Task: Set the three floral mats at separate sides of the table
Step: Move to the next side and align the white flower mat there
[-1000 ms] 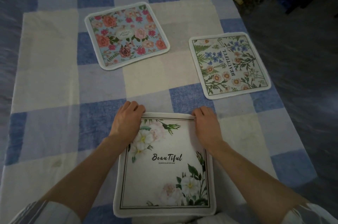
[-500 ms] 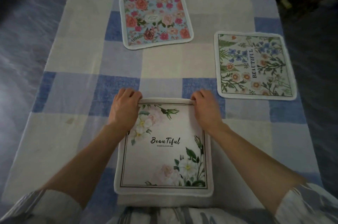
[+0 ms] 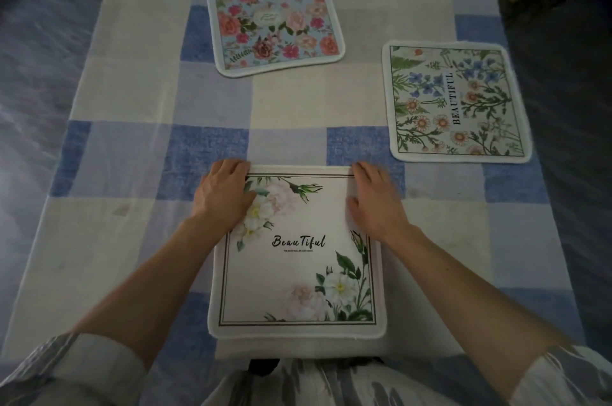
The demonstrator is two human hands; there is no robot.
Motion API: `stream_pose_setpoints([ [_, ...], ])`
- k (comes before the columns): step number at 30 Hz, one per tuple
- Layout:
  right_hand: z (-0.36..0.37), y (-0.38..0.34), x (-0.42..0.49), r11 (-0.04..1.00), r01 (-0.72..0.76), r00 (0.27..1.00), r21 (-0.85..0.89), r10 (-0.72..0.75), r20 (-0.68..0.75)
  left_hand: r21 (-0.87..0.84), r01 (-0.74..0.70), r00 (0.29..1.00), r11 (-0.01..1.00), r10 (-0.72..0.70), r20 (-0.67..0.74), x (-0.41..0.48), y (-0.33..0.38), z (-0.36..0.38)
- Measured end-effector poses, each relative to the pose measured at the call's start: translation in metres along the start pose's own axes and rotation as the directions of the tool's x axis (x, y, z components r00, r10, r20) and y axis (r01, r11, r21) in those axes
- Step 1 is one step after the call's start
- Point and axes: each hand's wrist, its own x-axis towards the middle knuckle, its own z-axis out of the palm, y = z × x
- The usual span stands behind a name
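Pretty much a finished layout from what the head view shows: the rose mat (image 3: 275,19) sits in the upper middle of the frame, the wildflower mat (image 3: 457,100) is over at the right, and the white mat (image 3: 298,259) lies in the lower middle, right in front of the person. All three are flat on the checked tablecloth (image 3: 132,90) and well apart, each by its own side. That's the whole point of the task, so this looks like the last bit of squaring up. The left hand (image 3: 225,197) is on the white mat's upper left corner, with its fingers (image 3: 231,167) bunched together and curled over the far edge and the thumb lying on top, so it looks like a pinch on that corner. The right hand (image 3: 374,203) mirrors it on the upper right corner. Its fingers are close together and reach to the far edge with the thumb spread out on the printed face, but it's blurry, so there's no telling if it's actually pinching or just pressing down. Taking both far corners makes sense, since the mat is soft and can be slid straight without bunching up. Most of the mat lies below the fingers, toward the bottom of the frame between the forearms.
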Motion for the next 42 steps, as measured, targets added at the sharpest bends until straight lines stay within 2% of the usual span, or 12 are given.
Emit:
stream_pose_setpoints([
  [3,0.002,-0.005,-0.002,0.999,-0.011,0.999,-0.046,0.013,0.039,-0.029,-0.018,1.000,0.999,0.018,0.020,-0.001,-0.001,-0.001],
  [9,0.003,-0.006,-0.006,0.998,-0.028,0.999,-0.059,0.029,0.020,-0.069,-0.051,0.999,0.996,0.052,0.012,-0.005,-0.003,0.000],
  [15,-0.004,-0.013,-0.012,0.991,-0.024,0.999,-0.135,0.028,0.021,0.009,-0.096,0.995,0.995,0.097,-0.029,-0.019,-0.005,0.005],
  [25,0.021,-0.044,-0.108,0.996,-0.042,0.999,-0.075,0.041,-0.012,0.019,-0.187,0.981,0.982,0.188,-0.044,-0.088,-0.007,0.014],
  [32,0.045,-0.048,-0.163,0.999,0.005,1.000,0.033,-0.005,-0.017,0.016,-0.234,0.972,0.972,0.234,-0.033,-0.165,-0.003,0.029],
  [42,0.075,-0.048,-0.209,0.989,0.145,0.989,0.023,-0.144,-0.039,0.078,-0.260,0.965,0.962,0.257,0.051,-0.236,0.005,0.052],
])
